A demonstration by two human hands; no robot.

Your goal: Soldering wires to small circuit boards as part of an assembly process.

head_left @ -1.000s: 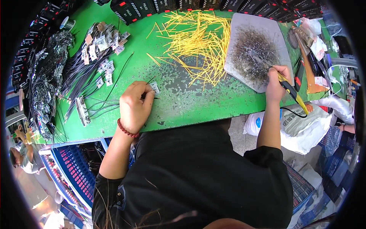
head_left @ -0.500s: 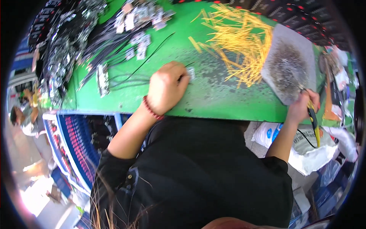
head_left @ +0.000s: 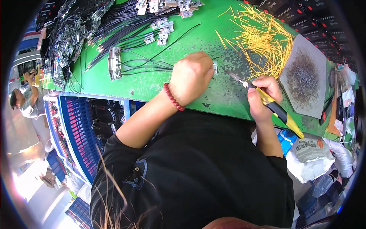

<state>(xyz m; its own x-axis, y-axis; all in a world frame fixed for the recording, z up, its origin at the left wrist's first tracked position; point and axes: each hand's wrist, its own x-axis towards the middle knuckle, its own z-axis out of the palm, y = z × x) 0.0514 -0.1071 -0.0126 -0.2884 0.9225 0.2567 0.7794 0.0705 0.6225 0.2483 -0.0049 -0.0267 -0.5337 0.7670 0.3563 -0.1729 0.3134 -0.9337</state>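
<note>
My right hand (head_left: pixel 263 95) grips a soldering iron (head_left: pixel 280 112) with a yellow and black handle, its metal tip aimed left over the green table. Close to that tip lies a small whitish circuit board (head_left: pixel 215 68) at the fingertips of my left hand (head_left: pixel 193 79). The left fingers are curled closed around black wires (head_left: pixel 152 69), which run left to a silvery metal block (head_left: pixel 114 63). What else those fingers pinch is hidden beneath the hand.
Loose thin yellow strips (head_left: pixel 263 37) are heaped beyond my right hand. A grey board (head_left: pixel 313 106) with a scorched centre rests to their right. More boards with black wires (head_left: pixel 164 32) and silvery parts (head_left: pixel 68 45) cover the far left. Black labelled pieces (head_left: pixel 305 24) line the back edge.
My right hand has brought the soldering iron left, from the grey board to beside the left hand. The left hand stays closed on the wires; the whole view has shifted somewhat.
</note>
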